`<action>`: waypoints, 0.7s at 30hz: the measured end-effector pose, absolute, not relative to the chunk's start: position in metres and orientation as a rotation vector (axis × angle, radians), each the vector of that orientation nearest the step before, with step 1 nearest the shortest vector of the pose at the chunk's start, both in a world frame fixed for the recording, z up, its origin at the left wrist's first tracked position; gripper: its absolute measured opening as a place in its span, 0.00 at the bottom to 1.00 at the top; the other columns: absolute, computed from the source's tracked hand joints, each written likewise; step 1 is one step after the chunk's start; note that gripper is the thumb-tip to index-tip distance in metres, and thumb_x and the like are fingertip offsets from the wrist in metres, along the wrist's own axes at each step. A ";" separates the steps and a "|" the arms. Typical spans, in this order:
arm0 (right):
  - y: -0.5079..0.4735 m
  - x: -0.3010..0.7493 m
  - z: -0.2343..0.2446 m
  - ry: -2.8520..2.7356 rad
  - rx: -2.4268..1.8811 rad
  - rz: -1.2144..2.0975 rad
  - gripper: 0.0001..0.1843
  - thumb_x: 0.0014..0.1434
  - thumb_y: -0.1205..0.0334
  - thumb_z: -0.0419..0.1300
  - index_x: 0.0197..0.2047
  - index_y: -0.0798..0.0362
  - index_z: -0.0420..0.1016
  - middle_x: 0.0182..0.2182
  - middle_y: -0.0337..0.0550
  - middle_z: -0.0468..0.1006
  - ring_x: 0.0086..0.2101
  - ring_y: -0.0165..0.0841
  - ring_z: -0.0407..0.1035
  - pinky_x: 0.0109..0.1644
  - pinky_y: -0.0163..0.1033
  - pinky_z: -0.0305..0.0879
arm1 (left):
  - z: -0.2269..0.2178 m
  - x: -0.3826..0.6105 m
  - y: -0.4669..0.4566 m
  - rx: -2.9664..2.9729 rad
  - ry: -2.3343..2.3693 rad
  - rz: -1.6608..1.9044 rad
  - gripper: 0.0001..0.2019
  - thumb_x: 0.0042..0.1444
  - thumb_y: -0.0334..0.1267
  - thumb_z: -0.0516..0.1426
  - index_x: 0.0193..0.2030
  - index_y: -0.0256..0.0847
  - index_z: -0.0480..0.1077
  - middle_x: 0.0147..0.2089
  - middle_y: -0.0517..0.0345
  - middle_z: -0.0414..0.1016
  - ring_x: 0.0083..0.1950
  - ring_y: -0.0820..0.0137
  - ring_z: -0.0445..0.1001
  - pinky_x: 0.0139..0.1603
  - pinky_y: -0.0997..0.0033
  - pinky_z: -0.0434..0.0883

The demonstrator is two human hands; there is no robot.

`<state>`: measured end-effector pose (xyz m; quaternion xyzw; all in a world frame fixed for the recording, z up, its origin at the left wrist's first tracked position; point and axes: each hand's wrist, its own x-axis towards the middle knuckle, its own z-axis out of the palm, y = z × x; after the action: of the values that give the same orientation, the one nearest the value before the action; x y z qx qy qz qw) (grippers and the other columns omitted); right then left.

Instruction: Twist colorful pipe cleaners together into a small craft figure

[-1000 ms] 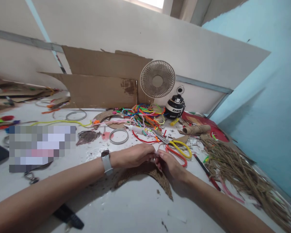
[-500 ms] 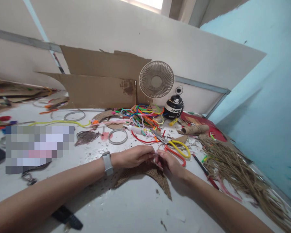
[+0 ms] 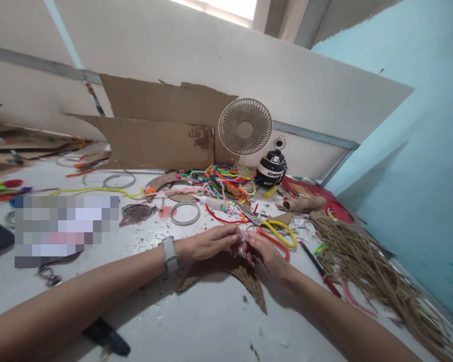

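My left hand [image 3: 215, 242], with a grey watch band at the wrist, meets my right hand [image 3: 267, 255] fingertip to fingertip. Both are closed in a pinch on a small pale pink piece [image 3: 243, 235], whose kind I cannot make out. Below the hands a crescent of cardboard covered in brown cord [image 3: 206, 271] lies on the white table [image 3: 196, 327], its upper middle hidden by my fingers. Scissors [image 3: 275, 232] with yellow and red handles lie just beyond my right hand, blades pointing away to the left.
Behind lie tangled coloured pipe cleaners [image 3: 226, 181], a glue bottle [image 3: 210, 201] and a metal ring [image 3: 185, 213]. A fan [image 3: 245, 128] and black bottle [image 3: 271, 171] stand at the back. On the right are a cutter knife [image 3: 317, 266] and a brown cord heap [image 3: 366, 261].
Both hands stay together over the crescent with only slight finger movement. More of the pale pink piece shows between the fingertips. The camera view has shifted slightly.
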<state>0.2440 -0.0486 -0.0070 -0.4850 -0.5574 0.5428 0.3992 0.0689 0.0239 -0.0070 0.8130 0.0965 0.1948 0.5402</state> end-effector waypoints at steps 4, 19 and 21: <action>-0.051 0.245 -0.002 -1.523 -1.232 1.310 0.15 0.59 0.53 0.46 0.26 0.53 0.61 0.21 0.35 0.61 0.22 0.28 0.54 0.26 0.34 0.51 | -0.006 0.064 0.028 2.207 0.281 0.520 0.16 0.61 0.48 0.43 0.43 0.37 0.60 0.39 0.55 0.66 0.38 0.71 0.64 0.41 0.72 0.64; -0.053 0.249 -0.015 -1.705 -1.262 1.288 0.14 0.58 0.57 0.47 0.24 0.52 0.60 0.20 0.37 0.61 0.22 0.29 0.53 0.26 0.35 0.50 | -0.008 0.068 0.036 2.981 0.116 0.625 0.14 0.61 0.46 0.46 0.37 0.37 0.64 0.34 0.53 0.70 0.39 0.67 0.64 0.43 0.68 0.60; -0.053 0.249 -0.015 -1.708 -1.253 1.287 0.13 0.58 0.57 0.47 0.24 0.52 0.60 0.20 0.37 0.61 0.22 0.29 0.54 0.26 0.35 0.50 | -0.010 0.068 0.037 3.040 0.086 0.637 0.14 0.61 0.45 0.45 0.35 0.37 0.64 0.33 0.53 0.70 0.38 0.67 0.64 0.44 0.68 0.59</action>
<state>0.2494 -0.0530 -0.0149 -0.4780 -0.6516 0.4909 0.3254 0.0683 0.0366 -0.0096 0.9782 0.0278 0.2049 0.0173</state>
